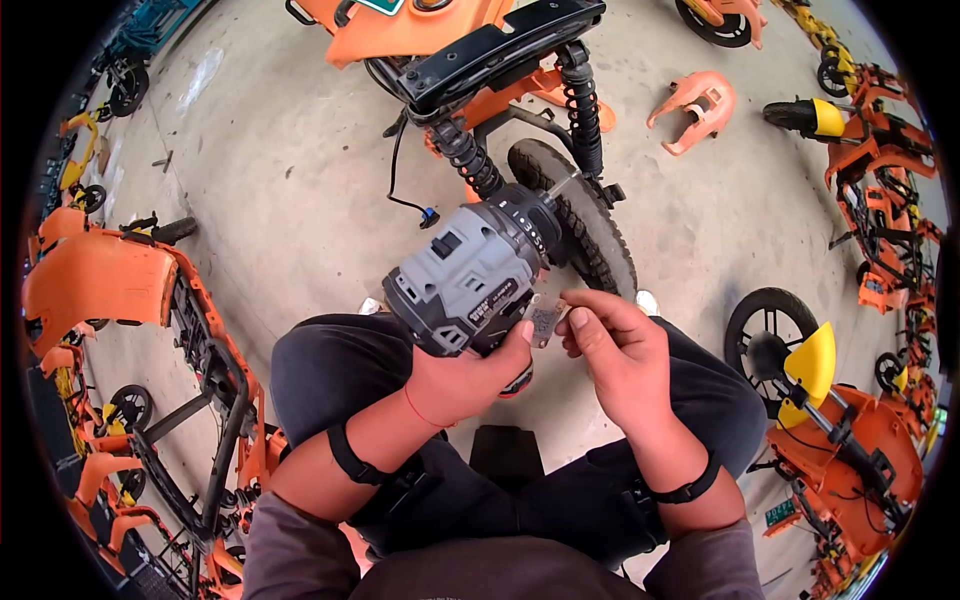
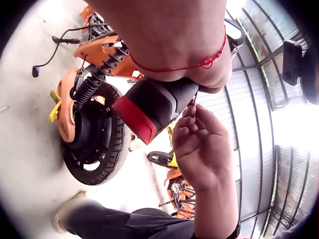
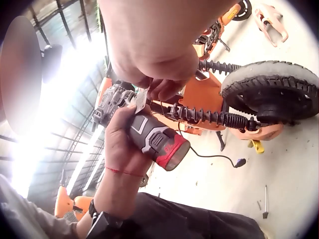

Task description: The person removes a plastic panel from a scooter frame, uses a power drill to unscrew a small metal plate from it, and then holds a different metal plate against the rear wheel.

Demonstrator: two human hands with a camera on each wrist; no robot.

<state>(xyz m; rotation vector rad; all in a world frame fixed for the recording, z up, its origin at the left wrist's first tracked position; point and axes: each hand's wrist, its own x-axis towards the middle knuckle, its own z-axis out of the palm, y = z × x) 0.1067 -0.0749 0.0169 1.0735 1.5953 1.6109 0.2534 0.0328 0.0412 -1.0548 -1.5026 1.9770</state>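
My left hand (image 1: 465,375) grips a grey and black cordless drill (image 1: 465,270) around its handle. The chuck end carries a thin metal bit (image 1: 565,186) and points away toward the wheel. In the left wrist view the drill's red-edged battery base (image 2: 134,119) shows below the hand. With thumb and fingertips my right hand (image 1: 625,355) pinches a small flat translucent tag (image 1: 545,320) with a grey speckled patch. The left thumb lies at the tag's near edge, beside the drill. In the right wrist view the tag (image 3: 141,101) looks pale and thin.
Ahead stands an orange scooter frame with coil shock absorbers (image 1: 583,110) and a knobbly black tyre (image 1: 590,225). A cable with a blue plug (image 1: 429,216) hangs beside it. An orange fairing (image 1: 700,108) lies on the floor; partly dismantled scooters line both sides. A screwdriver (image 3: 265,201) lies on the floor.
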